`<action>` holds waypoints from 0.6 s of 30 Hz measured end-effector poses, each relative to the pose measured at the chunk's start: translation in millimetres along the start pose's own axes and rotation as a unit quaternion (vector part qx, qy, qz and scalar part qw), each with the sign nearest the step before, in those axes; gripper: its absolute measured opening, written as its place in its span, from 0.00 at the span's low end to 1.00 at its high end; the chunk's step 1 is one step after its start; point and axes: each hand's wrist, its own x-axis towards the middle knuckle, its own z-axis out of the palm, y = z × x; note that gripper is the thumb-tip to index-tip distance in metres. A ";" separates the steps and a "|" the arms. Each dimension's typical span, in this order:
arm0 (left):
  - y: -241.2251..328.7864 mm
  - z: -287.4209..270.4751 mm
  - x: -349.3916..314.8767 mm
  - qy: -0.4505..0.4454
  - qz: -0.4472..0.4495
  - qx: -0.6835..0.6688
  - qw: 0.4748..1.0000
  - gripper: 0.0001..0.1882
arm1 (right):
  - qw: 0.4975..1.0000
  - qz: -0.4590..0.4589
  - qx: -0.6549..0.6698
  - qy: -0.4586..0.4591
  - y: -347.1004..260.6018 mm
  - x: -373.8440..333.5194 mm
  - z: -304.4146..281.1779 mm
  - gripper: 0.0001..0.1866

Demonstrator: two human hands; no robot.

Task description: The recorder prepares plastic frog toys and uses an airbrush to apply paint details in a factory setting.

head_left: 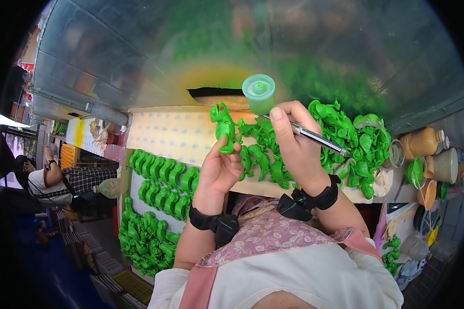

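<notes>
My left hand (219,167) holds a small green toy figure (223,127) upright by its base, with a red dot on its head. My right hand (294,141) grips a thin metal-handled brush (314,138) like a pen, its tip toward the figure. Just above the right hand sits a small pale green paint pot (258,92). Both wrists wear black bands. Behind the hands lies a heap of green figures (345,139) on the workbench (170,134).
Rows of green figures (162,185) lie on a board at lower left, with more piled below (144,242). Jars and cups (430,154) stand at the right. Another person (51,180) sits at the far left. A metal hood (191,46) rises behind the bench.
</notes>
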 end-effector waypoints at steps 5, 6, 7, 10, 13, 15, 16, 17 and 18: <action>0.0 6.5 -6.2 0.021 -0.005 0.031 0.999 0.15 | 1.000 0.012 0.003 0.017 6.9 0.4 0.1 0.13; -0.8 9.4 -8.2 0.022 -0.016 0.071 0.997 0.15 | 1.000 0.015 0.003 0.017 9.3 0.9 0.5 0.13; -1.9 12.9 -10.5 0.024 -0.030 0.104 0.994 0.15 | 0.999 0.025 0.017 0.019 11.7 1.2 0.8 0.13; -6.2 25.4 -17.9 0.033 -0.009 0.265 0.964 0.15 | 0.998 0.044 0.038 0.023 18.4 2.1 1.3 0.13; -9.1 35.2 -24.9 0.049 0.010 0.372 0.927 0.15 | 0.997 0.057 0.046 0.015 22.9 2.9 0.9 0.13; -8.7 38.8 -28.8 0.057 0.002 0.402 0.914 0.15 | 0.997 0.056 0.046 0.006 24.6 3.6 0.5 0.13; -7.9 40.0 -30.4 0.052 -0.008 0.429 0.902 0.16 | 0.990 0.106 0.087 -0.021 25.3 4.0 0.5 0.14; -7.1 41.1 -31.8 0.049 -0.006 0.429 0.902 0.16 | 0.980 0.149 0.130 -0.035 25.9 4.2 0.7 0.14; -6.5 42.1 -32.9 0.037 -0.014 0.441 0.896 0.16 | 0.979 0.152 0.126 -0.048 26.5 4.4 1.0 0.14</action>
